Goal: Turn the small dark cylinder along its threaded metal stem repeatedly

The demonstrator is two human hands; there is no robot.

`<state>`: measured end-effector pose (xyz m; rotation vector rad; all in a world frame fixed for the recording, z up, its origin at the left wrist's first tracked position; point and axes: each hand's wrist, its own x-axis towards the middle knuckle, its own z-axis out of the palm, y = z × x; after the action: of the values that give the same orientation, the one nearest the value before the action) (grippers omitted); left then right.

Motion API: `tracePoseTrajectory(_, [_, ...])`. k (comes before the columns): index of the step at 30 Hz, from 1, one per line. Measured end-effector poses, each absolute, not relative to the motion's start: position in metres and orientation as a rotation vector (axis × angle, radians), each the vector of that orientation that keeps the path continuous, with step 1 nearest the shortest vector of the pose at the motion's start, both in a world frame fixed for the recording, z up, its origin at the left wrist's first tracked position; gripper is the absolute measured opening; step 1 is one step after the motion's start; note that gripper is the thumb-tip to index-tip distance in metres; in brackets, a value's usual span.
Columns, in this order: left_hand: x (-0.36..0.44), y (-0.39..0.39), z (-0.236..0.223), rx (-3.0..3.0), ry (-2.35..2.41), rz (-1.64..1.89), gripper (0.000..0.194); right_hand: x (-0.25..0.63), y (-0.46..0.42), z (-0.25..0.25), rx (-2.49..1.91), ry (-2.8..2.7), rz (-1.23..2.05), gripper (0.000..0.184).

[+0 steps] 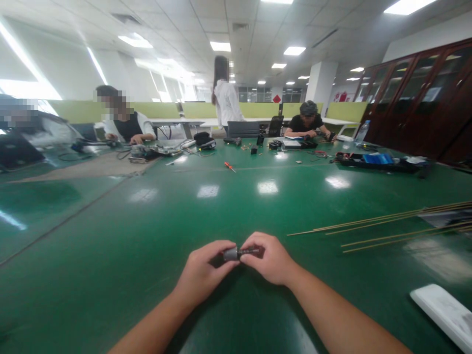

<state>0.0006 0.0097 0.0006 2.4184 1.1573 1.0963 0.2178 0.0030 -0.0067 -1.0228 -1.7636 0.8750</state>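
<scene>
Both my hands meet just above the green table [147, 236] near its front edge. My left hand [202, 273] is closed in a pinch on the grey cylindrical end of a small metal part [236, 253]. My right hand [269, 258] is closed on the part's darker, thinner end. The part lies level between my fingertips, partly hidden by them. My forearms come up from the bottom of the view.
Several thin brass rods [387, 223] lie to the right. A white flat object [442, 312] sits at the lower right. A red-handled screwdriver [229, 166] lies farther off. Three other people are at the far end among tools and cases [376, 161].
</scene>
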Motion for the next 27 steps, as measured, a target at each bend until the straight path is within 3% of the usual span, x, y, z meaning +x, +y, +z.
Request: tracePoseTrajectory(27, [-0.0013,0.0098,-0.0038,2.423,1.176,1.129,0.025,0.2193,0.0050,-0.0112,-1.015,-1.729,0.880,0.008])
